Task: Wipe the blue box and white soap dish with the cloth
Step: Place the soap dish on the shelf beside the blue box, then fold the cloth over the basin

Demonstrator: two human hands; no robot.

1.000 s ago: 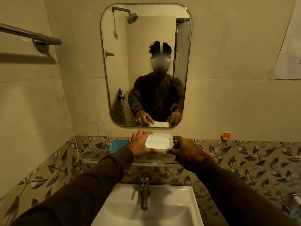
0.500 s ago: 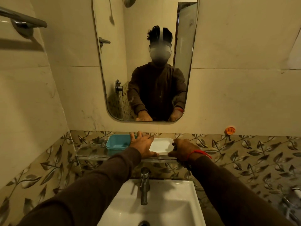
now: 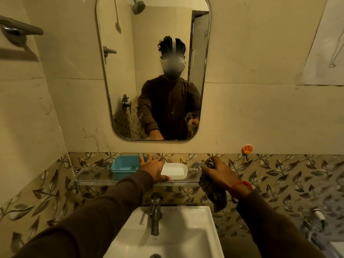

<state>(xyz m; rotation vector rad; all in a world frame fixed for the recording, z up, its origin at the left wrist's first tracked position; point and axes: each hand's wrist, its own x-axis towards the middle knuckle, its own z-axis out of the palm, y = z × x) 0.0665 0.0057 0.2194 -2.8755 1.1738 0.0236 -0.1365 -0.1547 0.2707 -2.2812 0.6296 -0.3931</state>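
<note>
The blue box (image 3: 125, 167) and the white soap dish (image 3: 176, 170) stand side by side on a glass shelf (image 3: 93, 178) under the mirror. My left hand (image 3: 153, 169) lies between them with fingers spread, its palm over the dish's left end and fingertips by the box's right rim. It holds nothing. To the right of the shelf, my right hand (image 3: 218, 173) is closed around a dark patterned cloth (image 3: 214, 194), which hangs down below the fist.
A white basin (image 3: 186, 231) with a metal tap (image 3: 155, 214) sits directly below the shelf. A mirror (image 3: 154, 71) hangs above, a towel bar (image 3: 20, 29) at upper left, an orange hook (image 3: 247, 149) on the wall at right.
The soap dish went from both hands down onto the shelf beside the blue box. My right hand let go and moved right, now showing the cloth. My left hand opened flat.
</note>
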